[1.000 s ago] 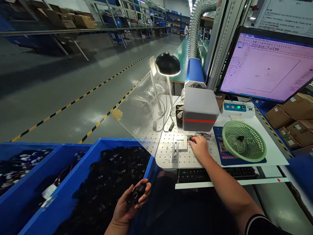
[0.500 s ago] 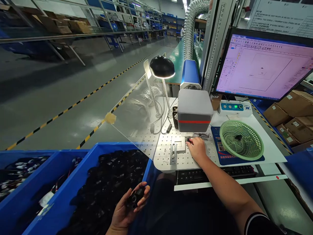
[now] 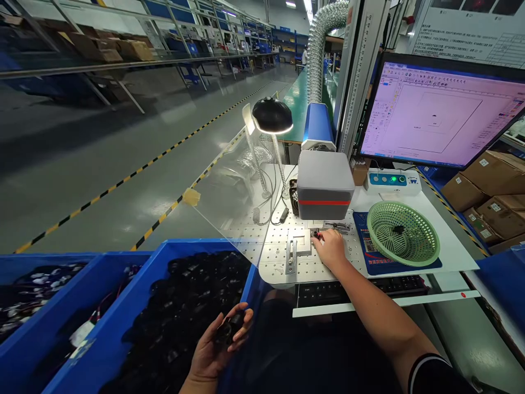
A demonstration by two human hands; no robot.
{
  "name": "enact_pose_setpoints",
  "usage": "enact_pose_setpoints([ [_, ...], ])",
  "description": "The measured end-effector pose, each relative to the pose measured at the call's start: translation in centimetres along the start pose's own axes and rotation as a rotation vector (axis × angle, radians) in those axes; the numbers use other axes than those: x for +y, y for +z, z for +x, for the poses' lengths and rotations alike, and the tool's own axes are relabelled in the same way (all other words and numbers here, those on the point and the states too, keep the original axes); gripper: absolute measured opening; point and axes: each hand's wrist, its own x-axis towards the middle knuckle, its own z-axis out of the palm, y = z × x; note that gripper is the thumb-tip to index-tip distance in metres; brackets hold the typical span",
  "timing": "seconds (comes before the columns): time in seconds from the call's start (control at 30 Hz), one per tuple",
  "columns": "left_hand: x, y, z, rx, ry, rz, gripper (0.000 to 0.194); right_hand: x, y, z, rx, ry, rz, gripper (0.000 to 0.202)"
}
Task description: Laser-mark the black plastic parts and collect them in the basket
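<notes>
The left hand (image 3: 221,345) is held low at the near edge of the large blue plastic bin (image 3: 166,246), which is full of black parts. Its palm is turned upward and to the inside, and the fingers are bent around a small black rounded piece (image 3: 229,327). So this hand is grasping, with the thumb on one side and the fingertips on the other side. The exact form of the piece is too dark to tell.

The right arm (image 3: 379,309) comes from the lower right corner and reaches forward and inward, with the elbow a little bent and the forearm crossing above the black keyboard (image 3: 324,294). The right hand (image 3: 331,250) is palm down over the white metal plate with many holes (image 3: 274,268). Its fingertips are together at a small dark and red piece (image 3: 315,234), which is on this plate, just in front of the grey box-shaped machine head with a red stripe (image 3: 326,183). I cannot tell if they pinch it or only press it. The flat silver metal bracket (image 3: 291,257) stands to the left of this hand. To the right, the round green plastic basket (image 3: 429,246) sits on the blue printed mat (image 3: 379,267), with a small black object (image 3: 398,230) inside.
</notes>
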Motion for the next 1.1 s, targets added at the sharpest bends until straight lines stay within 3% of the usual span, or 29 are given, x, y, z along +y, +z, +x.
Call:
enact_pose_setpoints([
  [0.17, 0.0, -0.3, 0.1, -0.048, 0.006, -0.007, 0.037, 0.3, -1.1, -2.2, 0.032, -0.027, 0.076, 0.019],
  [0.37, 0.1, -0.3, 0.4, -0.135, -0.018, -0.012, 0.049, 1.7, -4.6, -9.7, 0.165, -0.286, 0.266, 0.015],
  [0.5, 0.3, -0.2, 0.4, -0.132, -0.035, -0.033, 0.047, 2.4, -6.4, -14.6, 0.034, -0.351, 0.289, 0.021],
  [0.63, 0.5, 0.0, 0.3, -0.105, -0.048, -0.043, 0.04, 3.2, -6.3, -17.2, -0.045, -0.325, 0.231, 0.027],
  [0.77, 0.6, 0.6, 0.2, -0.063, -0.044, -0.048, 0.04, 3.4, -5.9, -17.8, -0.072, -0.292, 0.19, 0.027],
  [0.9, 0.5, 0.8, 0.2, -0.033, -0.059, -0.027, 0.035, 3.1, -6.7, -16.7, -0.014, -0.318, 0.223, 0.024],
  [1.1, -0.1, -0.1, 0.3, -0.113, -0.008, 0.005, 0.042, 3.5, -7.1, -11.1, 0.102, -0.262, 0.323, 0.017],
])
